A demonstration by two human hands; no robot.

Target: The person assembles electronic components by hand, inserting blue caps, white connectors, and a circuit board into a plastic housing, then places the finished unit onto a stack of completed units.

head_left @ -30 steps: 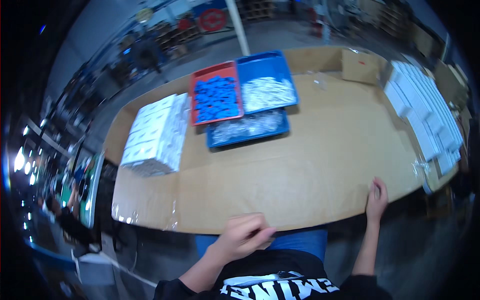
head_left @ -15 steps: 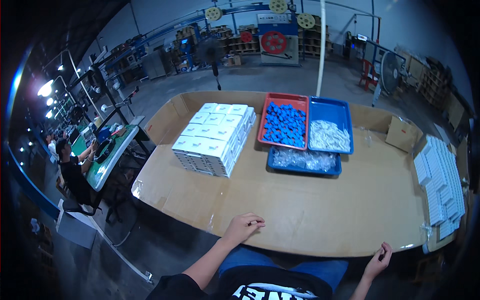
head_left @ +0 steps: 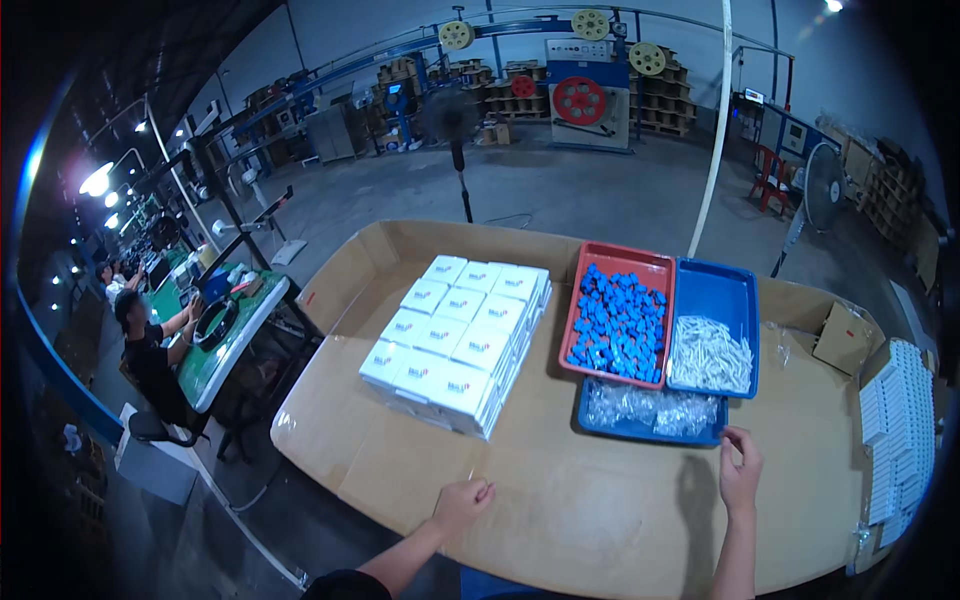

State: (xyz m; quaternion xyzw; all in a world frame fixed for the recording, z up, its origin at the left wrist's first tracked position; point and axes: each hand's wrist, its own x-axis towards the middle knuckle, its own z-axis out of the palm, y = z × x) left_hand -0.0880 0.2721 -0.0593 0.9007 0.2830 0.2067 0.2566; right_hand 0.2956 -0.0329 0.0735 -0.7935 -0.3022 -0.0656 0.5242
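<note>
My left hand (head_left: 462,504) is loosely closed over the table's front part, with nothing visible in it. Ahead of it stands a block of stacked white boxes (head_left: 455,335). My right hand (head_left: 740,472) is raised, fingers bent and a gap between thumb and fingers, nothing seen between them. Its fingertips overlap the right corner of the lower blue tray (head_left: 640,430); contact cannot be made out. That tray holds clear plastic bags (head_left: 650,406). Behind it are a red tray (head_left: 590,252) of small blue parts (head_left: 618,318) and a blue tray (head_left: 718,285) of thin white pieces (head_left: 712,355).
Cardboard covers the table (head_left: 600,500) and forms a low wall around it. White ribbed pieces (head_left: 896,440) are stacked at the right edge, near a cardboard flap (head_left: 845,338). A person (head_left: 155,350) sits at a green bench (head_left: 235,335) on the left. A fan (head_left: 823,190) stands beyond.
My right hand has moved forward and left, from the front edge to the lower blue tray. My left hand has closed more and moved slightly left over the table. The view has shifted.
</note>
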